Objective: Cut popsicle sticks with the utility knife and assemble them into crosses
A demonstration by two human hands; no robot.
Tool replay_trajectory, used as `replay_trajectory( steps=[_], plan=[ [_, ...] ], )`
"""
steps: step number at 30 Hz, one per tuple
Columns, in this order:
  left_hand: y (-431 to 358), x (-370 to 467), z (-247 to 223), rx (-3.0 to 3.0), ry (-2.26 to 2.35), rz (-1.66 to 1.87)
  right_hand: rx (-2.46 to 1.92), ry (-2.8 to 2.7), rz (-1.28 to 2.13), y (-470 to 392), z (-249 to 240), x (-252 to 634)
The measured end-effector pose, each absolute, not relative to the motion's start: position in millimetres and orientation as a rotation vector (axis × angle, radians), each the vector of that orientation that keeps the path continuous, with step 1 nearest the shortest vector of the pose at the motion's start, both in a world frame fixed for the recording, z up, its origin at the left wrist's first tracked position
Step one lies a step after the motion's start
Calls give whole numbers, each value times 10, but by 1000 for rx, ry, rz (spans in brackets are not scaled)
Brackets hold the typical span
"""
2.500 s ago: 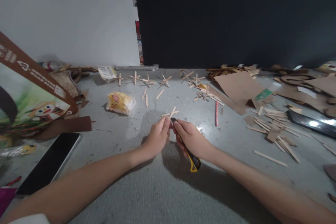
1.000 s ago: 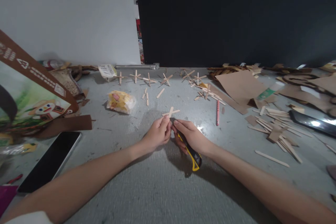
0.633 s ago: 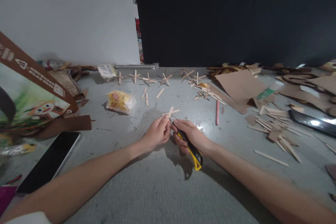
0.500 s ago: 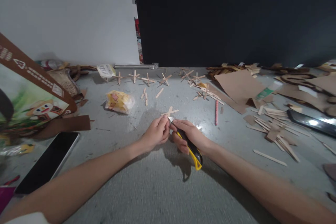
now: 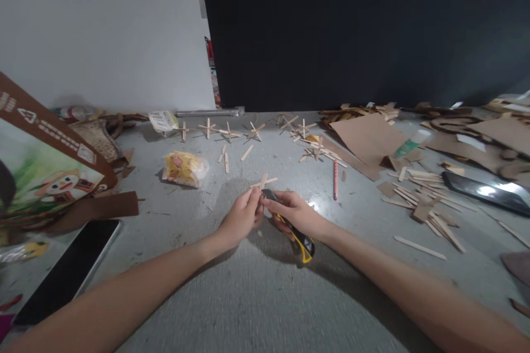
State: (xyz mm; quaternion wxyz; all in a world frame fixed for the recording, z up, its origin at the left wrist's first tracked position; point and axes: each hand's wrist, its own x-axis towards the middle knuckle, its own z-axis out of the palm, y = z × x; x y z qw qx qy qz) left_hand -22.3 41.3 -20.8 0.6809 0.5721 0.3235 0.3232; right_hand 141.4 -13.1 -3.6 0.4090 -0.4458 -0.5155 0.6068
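Observation:
Near the middle of the grey table, my right hand (image 5: 296, 214) is closed round a black and yellow utility knife (image 5: 305, 244). The knife's front end points up and left, close to my left fingertips; its blade is hard to see. My left hand (image 5: 243, 214) is closed in a pinch on a small wooden craft-stick cross (image 5: 264, 181), whose arms stick out above the fingers. The lower part of the cross is hidden by my fingers. Beyond the hands lie a few loose craft sticks (image 5: 226, 162).
Several stick crosses (image 5: 208, 128) stand along the back. A yellow packet (image 5: 185, 169), a phone (image 5: 68, 270) and a printed bag (image 5: 53, 165) are on the left. To the right are a red pencil-like stick (image 5: 335, 180), a craft-stick pile (image 5: 434, 207), cardboard (image 5: 366, 138) and a glue tube (image 5: 412, 143).
The knife has turned in my right hand and its bright blade, plain to see before, hardly shows now. My left hand keeps its pinch on the cross. The whole view has shifted slightly.

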Motion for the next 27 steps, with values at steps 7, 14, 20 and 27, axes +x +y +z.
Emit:
replay_trajectory(
  steps=[7,14,20,27],
  plan=[
    [421,-232,-232,1324,754,746,-1241,-1460,1291,-129,51,1429],
    [363,-258,-235,1491,728,705,-1423,-1542,910,-100,107,1491],
    [310,-281,-158,1472,625,706,-1502,-1674,664,-91,122,1527],
    [278,-278,-109,1463,606,615,-1610,-1768,488,-77,90,1554]
  ],
)
